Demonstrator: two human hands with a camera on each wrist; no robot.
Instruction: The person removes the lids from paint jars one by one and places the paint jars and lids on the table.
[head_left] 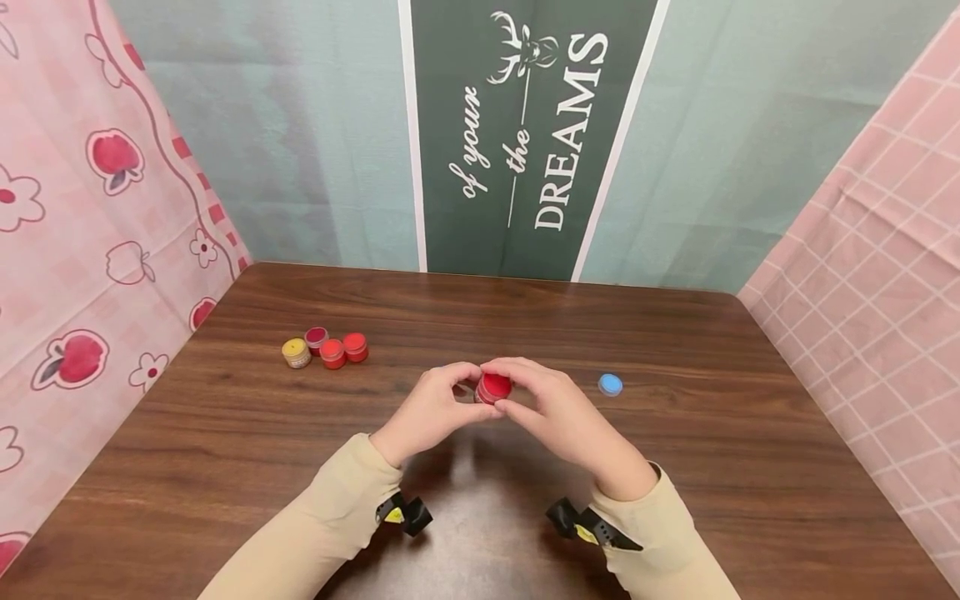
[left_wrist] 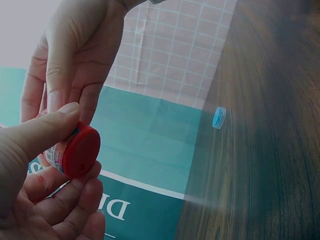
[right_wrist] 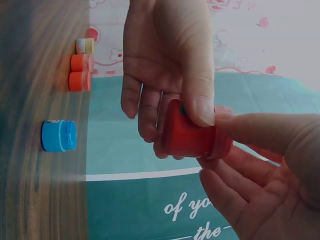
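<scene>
A small red paint jar (head_left: 493,388) is held off the table between both hands, tilted, with its lid on. My left hand (head_left: 433,410) grips the jar's body between thumb and fingers. Its thumb lies along the red body (right_wrist: 192,140) in the right wrist view. From the other side my right hand (head_left: 558,410) pinches the ridged lid end with thumb and fingertips. A blue paint jar (right_wrist: 59,135) without its lid stands on the table beyond the left hand, almost hidden in the head view. Its round blue lid (head_left: 611,384) lies to the right.
On the back left of the brown wooden table (head_left: 712,467) stand a yellow jar (head_left: 296,353), a dark red jar (head_left: 316,337) and two orange-red jars (head_left: 343,351), close together. Fabric curtains (head_left: 300,167) hang behind and at both sides.
</scene>
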